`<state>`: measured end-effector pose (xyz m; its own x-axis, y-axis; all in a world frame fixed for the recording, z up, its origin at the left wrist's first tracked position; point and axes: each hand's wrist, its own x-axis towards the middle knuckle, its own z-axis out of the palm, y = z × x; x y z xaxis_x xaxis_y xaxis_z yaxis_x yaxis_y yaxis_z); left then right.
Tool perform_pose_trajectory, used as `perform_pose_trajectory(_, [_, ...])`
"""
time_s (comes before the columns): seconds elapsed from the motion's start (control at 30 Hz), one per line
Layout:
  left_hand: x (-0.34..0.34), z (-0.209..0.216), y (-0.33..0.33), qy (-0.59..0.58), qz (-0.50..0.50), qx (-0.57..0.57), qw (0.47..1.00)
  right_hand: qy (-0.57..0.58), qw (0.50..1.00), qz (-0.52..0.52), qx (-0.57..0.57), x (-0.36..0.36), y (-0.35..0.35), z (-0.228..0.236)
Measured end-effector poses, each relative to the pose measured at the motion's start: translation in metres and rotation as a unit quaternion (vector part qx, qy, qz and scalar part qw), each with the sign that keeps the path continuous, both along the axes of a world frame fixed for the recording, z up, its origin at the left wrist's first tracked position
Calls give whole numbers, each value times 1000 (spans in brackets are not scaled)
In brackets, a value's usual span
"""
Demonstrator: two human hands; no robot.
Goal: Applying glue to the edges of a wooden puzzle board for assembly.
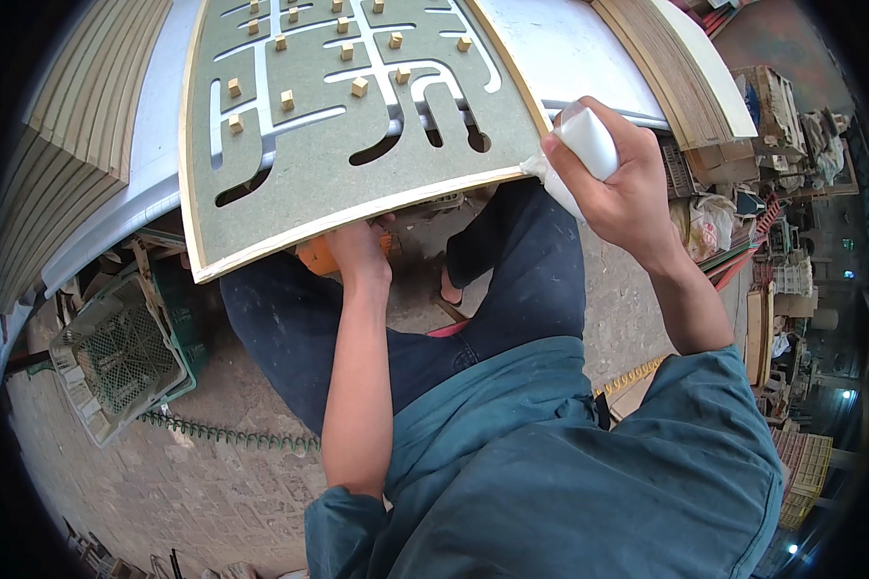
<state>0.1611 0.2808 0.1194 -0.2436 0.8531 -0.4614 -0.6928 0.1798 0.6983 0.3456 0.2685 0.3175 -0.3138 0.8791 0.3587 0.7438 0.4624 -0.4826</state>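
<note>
A grey-green board [304, 188] with curved slots and a pale wooden frame lies before me, its near edge over my lap. Several small wooden blocks [359, 87] stand on it. My right hand [627, 179] is closed around a white squeeze bottle [589, 143], whose tip points at the board's near right corner, at the frame's edge [512, 176]. My left hand [357, 249] reaches under the near edge of the board. Its fingers are mostly hidden there, close to an orange thing [317, 257] that I cannot make out.
Stacked boards stand at the left [78, 125] and another stack [671, 72] at the right of the white table [150, 145]. On the brick floor, a green plastic crate [126, 357] sits at lower left beside a coiled green hose [232, 432]. Wood and crates clutter the far right.
</note>
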Motion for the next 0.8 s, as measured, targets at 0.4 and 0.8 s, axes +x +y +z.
perform_pose_trajectory(0.4, [2,-5,1,14,-9,-14,1000,7,1000,-16,6,10,-1,-1])
perform_pose_trajectory(0.8, [3,-2,0,21,-21,-4,1000,-1,1000,-28,12,21,-2,-2])
